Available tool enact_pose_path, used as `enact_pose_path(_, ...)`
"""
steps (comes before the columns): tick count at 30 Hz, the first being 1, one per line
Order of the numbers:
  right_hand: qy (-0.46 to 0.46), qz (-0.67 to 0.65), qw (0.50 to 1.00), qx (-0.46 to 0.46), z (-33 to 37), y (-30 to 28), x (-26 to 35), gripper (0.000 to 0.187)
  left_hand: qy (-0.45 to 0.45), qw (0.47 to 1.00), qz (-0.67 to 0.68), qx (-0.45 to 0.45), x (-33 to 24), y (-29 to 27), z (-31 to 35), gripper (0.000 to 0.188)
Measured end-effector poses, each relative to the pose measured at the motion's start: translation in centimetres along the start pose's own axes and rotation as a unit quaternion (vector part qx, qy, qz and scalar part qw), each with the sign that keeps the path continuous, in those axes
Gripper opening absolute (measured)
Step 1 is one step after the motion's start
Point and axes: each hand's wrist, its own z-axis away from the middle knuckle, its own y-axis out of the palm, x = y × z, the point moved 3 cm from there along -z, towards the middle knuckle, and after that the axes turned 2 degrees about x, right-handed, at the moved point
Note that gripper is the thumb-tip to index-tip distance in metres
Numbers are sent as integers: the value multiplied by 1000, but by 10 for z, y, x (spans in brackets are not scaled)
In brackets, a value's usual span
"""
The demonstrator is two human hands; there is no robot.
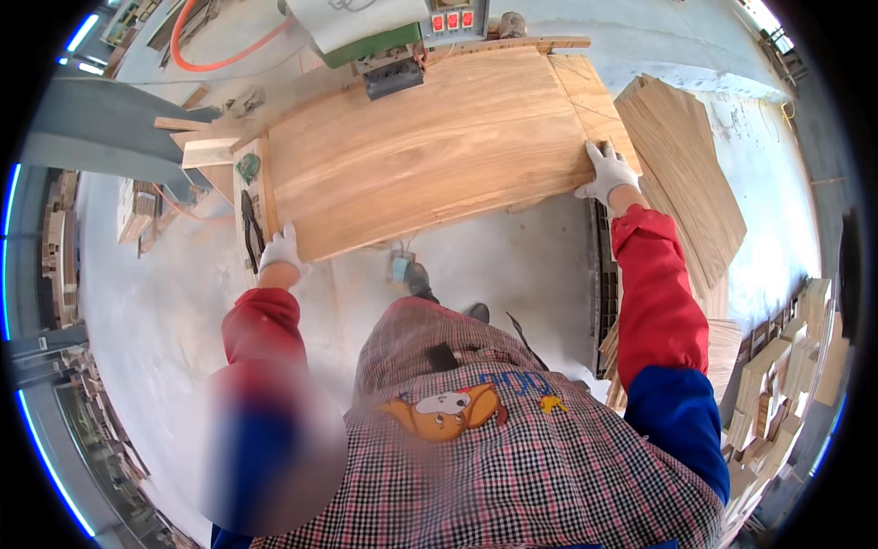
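While you stand over it, one big flat light-brown wooden board (421,151) lies between your white-gloved left hand (281,249) and your white-gloved right hand (608,174)

The board lies flat in front of you, with its long near edge toward your body. Your left hand is at its near left corner. You have the fingers pointing away from you, but I cannot tell if they pinch the wood or just push on it. Your right hand is at the near right corner. Its fingers are spread out on the wood, and I cannot see if any part of it goes under the board. Thin dark lines are drawn on the board's right end.

Just beside your left hand are long dark metal pliers (249,224). A small tangled green bundle (248,166) sits past them. Over the far side of the board is a black block-shaped machine part (395,80). Near it is a grey metal box with red switches (453,20). A bendy orange hose (183,46) curves at the far left.

To the right of the board, big thin brown wooden sheets (686,169) lie in a pile. Your red cloth sleeves (651,274) reach past your checked cloth apron (512,476), which has a brown-and-white cartoon dog (448,410) on it.
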Motion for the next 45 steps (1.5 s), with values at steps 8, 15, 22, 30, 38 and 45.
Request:
enact_pose_path(8,2,10,1000,-9,5,-6,7,98,37,999,-17,-19,8,3,1,101)
enact_pose_path(15,0,6,1000,-3,3,-8,0,101,43,998,-33,-12,-2,-9,5,92)
enact_pose_path(22,10,10,1000,15,4,-12,3,101,21,999,-27,7,2,-3,2,104)
enact_pose_path(30,21,3,1000,18,3,-11,4,104,32,999,-31,3,5,2,-1,103)
enact_pose_path(38,31,-5,999,27,5,-12,7,104,37,999,-21,-8,7,3,0,103)
enact_pose_path(45,27,-8,999,14,4,-7,4,104,36,999,-22,-23,4,1,3,103)
